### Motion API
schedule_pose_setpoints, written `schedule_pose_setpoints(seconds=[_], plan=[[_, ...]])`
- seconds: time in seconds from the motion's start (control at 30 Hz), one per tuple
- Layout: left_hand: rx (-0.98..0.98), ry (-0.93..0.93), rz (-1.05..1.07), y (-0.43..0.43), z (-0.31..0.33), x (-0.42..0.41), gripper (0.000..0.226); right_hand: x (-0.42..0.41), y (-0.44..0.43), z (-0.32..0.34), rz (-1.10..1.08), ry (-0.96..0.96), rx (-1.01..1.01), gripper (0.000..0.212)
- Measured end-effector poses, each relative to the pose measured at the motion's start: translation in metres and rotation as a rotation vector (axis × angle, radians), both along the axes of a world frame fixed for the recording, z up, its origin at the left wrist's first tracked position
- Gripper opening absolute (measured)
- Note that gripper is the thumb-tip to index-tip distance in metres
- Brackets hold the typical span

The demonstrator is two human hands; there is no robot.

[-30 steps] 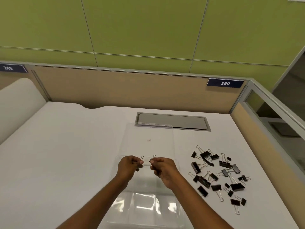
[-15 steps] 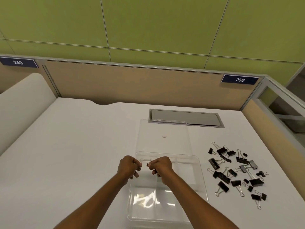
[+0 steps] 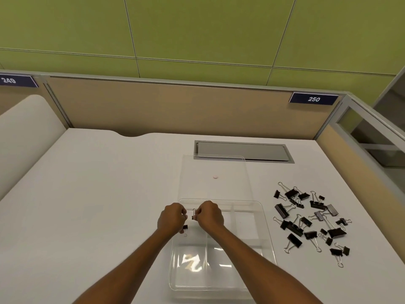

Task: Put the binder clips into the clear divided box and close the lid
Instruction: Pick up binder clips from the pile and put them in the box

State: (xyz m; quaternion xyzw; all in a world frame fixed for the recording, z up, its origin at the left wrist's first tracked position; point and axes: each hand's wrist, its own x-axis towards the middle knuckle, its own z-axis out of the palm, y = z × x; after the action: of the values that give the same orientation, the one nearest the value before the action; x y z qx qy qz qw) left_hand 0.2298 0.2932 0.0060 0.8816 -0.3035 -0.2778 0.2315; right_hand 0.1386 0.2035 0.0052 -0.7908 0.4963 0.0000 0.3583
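**Loading the clear divided box (image 3: 243,202)**

We are holding both hands over its far-left compartment so the clips fall inside. Our right hand (image 3: 210,216) is pinching a small binder clip (image 3: 193,216). Our left hand (image 3: 172,218) is curling beside a second clip (image 3: 185,227); gripped or released, we cannot tell. The lid (image 3: 213,167) is lying open behind. The pile of binder clips (image 3: 311,218) is waiting on the white worktop (image 3: 98,194), under a tan partition (image 3: 164,108).

One binder clip (image 3: 185,227) now sits lower, under the left hand (image 3: 172,218) at frame centre, over the clear divided box (image 3: 245,224); earlier it was level with the second binder clip (image 3: 193,217) at the right hand (image 3: 210,217)
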Motion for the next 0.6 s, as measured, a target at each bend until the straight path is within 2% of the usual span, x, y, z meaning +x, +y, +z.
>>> schedule_pose_setpoints(seconds=[0.17, 0.27, 0.37, 0.6], plan=[[-0.033, 0.021, 0.039, -0.002, 0.000, -0.001, 0.007, -0.005, -0.007, -0.003, 0.013, -0.037, 0.006, 0.012], [-0.078, 0.032, 0.033, -0.009, 0.001, -0.008, 0.009, -0.011, -0.013, -0.004, 0.021, -0.137, 0.021, 0.015], [-0.100, 0.080, -0.010, -0.021, 0.006, -0.021, 0.011, -0.024, -0.020, -0.001, 0.004, -0.256, 0.061, 0.009], [-0.139, 0.089, -0.115, -0.067, 0.017, -0.069, 0.012, -0.090, -0.055, 0.015, -0.240, -0.484, 0.181, 0.020]])
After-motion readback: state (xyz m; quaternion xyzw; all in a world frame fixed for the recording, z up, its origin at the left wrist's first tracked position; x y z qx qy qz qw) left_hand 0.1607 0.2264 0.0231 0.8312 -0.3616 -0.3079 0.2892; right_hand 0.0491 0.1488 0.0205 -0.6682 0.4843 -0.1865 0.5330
